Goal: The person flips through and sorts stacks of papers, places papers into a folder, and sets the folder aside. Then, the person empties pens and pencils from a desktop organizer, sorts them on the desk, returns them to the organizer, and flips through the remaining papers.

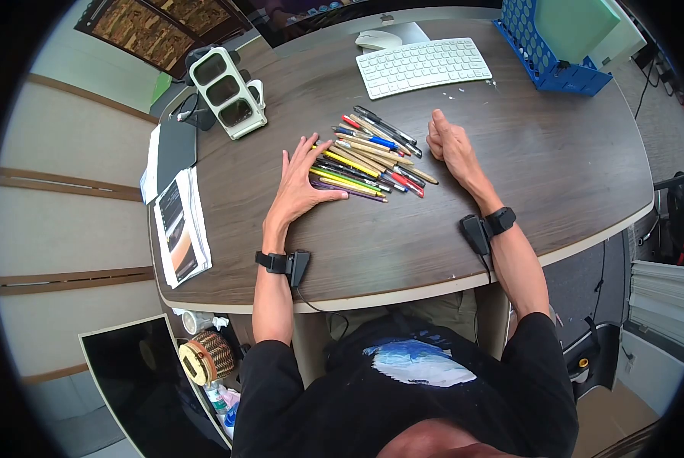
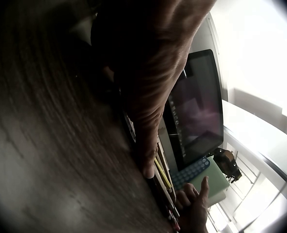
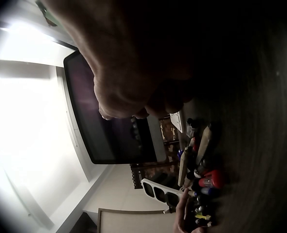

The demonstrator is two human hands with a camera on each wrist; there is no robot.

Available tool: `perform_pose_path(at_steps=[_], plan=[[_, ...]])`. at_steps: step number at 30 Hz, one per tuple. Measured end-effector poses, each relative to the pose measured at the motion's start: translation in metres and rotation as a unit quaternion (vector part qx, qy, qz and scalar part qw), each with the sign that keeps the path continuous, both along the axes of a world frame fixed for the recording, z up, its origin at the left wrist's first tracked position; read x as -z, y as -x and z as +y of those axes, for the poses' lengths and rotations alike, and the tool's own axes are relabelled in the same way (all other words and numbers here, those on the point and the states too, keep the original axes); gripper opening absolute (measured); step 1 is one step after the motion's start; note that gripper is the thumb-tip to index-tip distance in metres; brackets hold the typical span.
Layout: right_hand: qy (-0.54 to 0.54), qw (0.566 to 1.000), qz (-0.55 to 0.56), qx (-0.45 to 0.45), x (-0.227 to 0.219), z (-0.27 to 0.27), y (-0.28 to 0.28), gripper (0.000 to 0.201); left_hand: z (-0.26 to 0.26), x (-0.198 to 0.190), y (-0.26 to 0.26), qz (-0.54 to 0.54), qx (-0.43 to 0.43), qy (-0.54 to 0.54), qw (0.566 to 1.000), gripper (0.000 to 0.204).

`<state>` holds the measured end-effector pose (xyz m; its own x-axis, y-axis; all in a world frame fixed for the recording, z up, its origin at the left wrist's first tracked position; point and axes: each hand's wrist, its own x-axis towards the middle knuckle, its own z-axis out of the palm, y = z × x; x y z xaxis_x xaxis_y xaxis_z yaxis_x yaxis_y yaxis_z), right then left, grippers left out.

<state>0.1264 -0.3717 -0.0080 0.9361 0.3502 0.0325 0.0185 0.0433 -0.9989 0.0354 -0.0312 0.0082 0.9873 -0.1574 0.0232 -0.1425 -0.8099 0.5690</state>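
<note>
A loose pile of pens and pencils point(image 1: 361, 160) lies on the desk, most of them pointing roughly the same way. My left hand point(image 1: 300, 183) curves around the pile's left side, fingers spread and thumb stretched along the near edge. In the left wrist view the left thumb point(image 2: 146, 150) lies right beside a yellow pencil point(image 2: 163, 172). To the right of the pile, apart from it, my right hand point(image 1: 452, 149) has its fingers curled in and its thumb raised. In the right wrist view, a red-capped pen point(image 3: 211, 179) and several others lie beyond that hand.
A white keyboard point(image 1: 426, 67) and mouse point(image 1: 378, 40) stand behind the pile, below a monitor point(image 1: 311, 23). At the back right is a blue file holder point(image 1: 563, 76). A pale three-window case point(image 1: 227, 91) stands back left, with papers point(image 1: 181, 229) along the left edge.
</note>
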Motion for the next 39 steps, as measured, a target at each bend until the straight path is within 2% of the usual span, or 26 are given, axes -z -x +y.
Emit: perform_pose_path(at_steps=[12, 19, 34, 39], plan=[[-0.005, 1.000, -0.003, 0.000, 0.005, 0.001, -0.003, 0.064, 0.001, 0.004, -0.001, -0.004, -0.007, 0.011, 1.000, 0.120], [0.034, 0.999, 0.005, 0.026, -0.017, 0.002, 0.008, 0.076, 0.000, 0.001, 0.000, 0.000, -0.003, 0.002, 1.000, 0.117], [0.047, 0.999, -0.002, 0.010, -0.015, -0.001, 0.004, 0.083, -0.001, -0.001, 0.001, -0.002, 0.000, 0.002, 1.000, 0.116], [-0.018, 1.000, 0.018, 0.015, -0.013, 0.005, 0.004, 0.086, 0.000, 0.000, 0.001, -0.005, 0.001, 0.001, 1.000, 0.115]])
